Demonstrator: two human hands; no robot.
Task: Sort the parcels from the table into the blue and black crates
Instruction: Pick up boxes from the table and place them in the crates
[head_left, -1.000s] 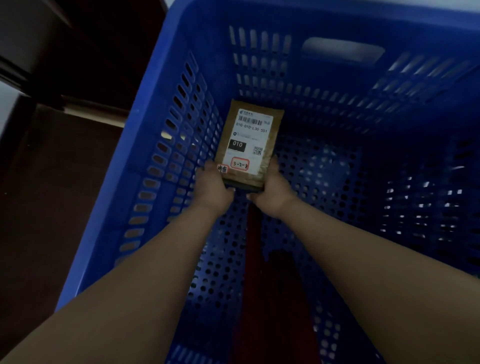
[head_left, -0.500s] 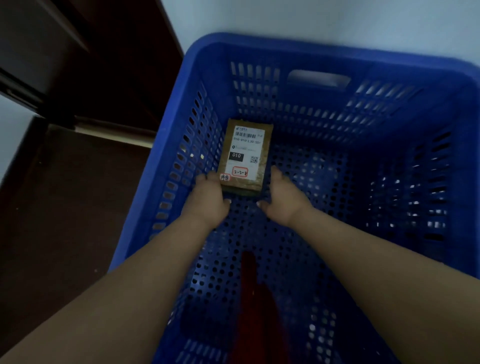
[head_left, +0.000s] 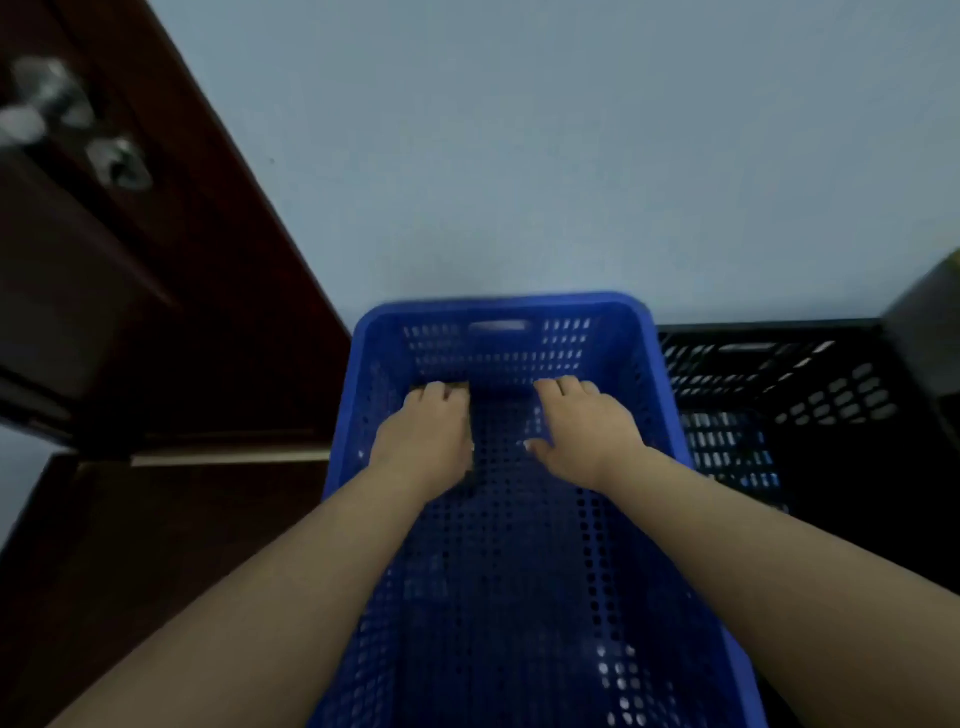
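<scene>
A dark wooden door (head_left: 130, 291) stands left of the blue crate (head_left: 670, 405); a black crate (head_left: 810, 395) sits just beside it on the right. Both hands hover over the blue crate, holding nothing: left hand (head_left: 431, 431) and right hand (head_left: 582, 426) with fingers loosely extended. The parcel is almost hidden beneath the left hand.

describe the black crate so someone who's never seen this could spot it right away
Start at the pale blue-grey wall and drop to the floor, where two perforated plastic crates stand side by side. The black plastic crate is the right one, beside the bright blue plastic crate. Neither hand is over it, and it is black, not blue.
</scene>
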